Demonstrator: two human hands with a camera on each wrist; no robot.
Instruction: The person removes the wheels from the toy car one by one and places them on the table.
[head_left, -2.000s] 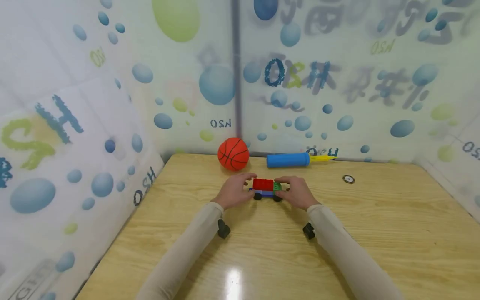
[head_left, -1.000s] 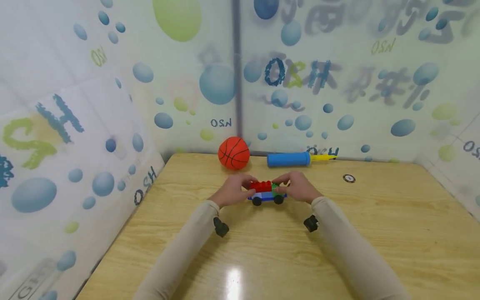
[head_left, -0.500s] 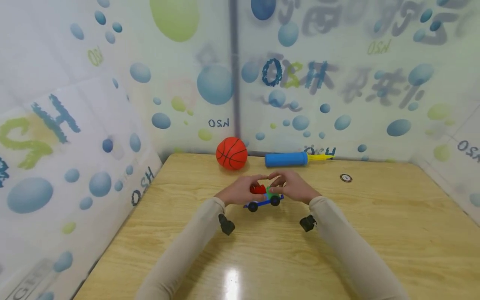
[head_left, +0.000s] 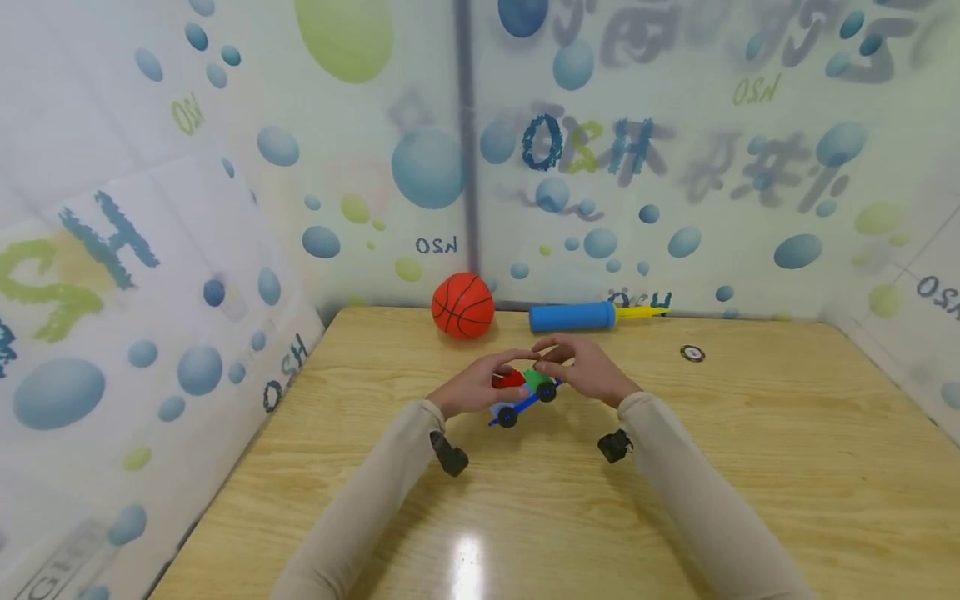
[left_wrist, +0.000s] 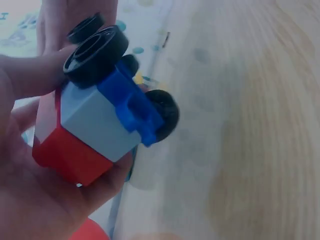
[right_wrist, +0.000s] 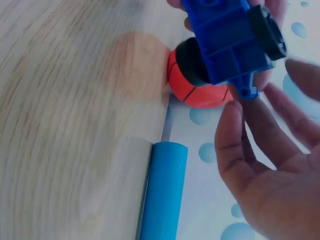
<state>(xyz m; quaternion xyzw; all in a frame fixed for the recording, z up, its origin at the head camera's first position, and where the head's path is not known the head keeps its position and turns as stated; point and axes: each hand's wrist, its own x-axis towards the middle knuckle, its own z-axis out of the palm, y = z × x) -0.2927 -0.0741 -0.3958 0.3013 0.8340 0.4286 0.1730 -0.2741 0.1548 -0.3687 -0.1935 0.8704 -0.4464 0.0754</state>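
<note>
A small toy car (head_left: 522, 392) of red, green and pale blue bricks on a blue chassis with black wheels hangs tilted above the wooden table (head_left: 750, 467), rear end low. My left hand (head_left: 476, 387) grips it. In the left wrist view the fingers curl round the red brick of the car (left_wrist: 95, 125), with the palm of my left hand (left_wrist: 30, 200) below it. My right hand (head_left: 583, 372) is at the green front end. In the right wrist view my right hand (right_wrist: 270, 190) has fairly straight, spread fingers, thumb tip just under the car's (right_wrist: 225, 35) chassis hitch.
An orange toy basketball (head_left: 462, 305) and a blue hand pump (head_left: 572, 317) with a yellow nozzle lie along the back wall; both also show in the right wrist view, basketball (right_wrist: 200, 95) and pump (right_wrist: 162, 190). A small round disc (head_left: 692, 353) lies to the right. Printed bubble panels close three sides.
The car has left the table and tipped, rear end dropping toward me. Both hands have closed in over it, and the left hand has taken a firmer hold of the red brick.
</note>
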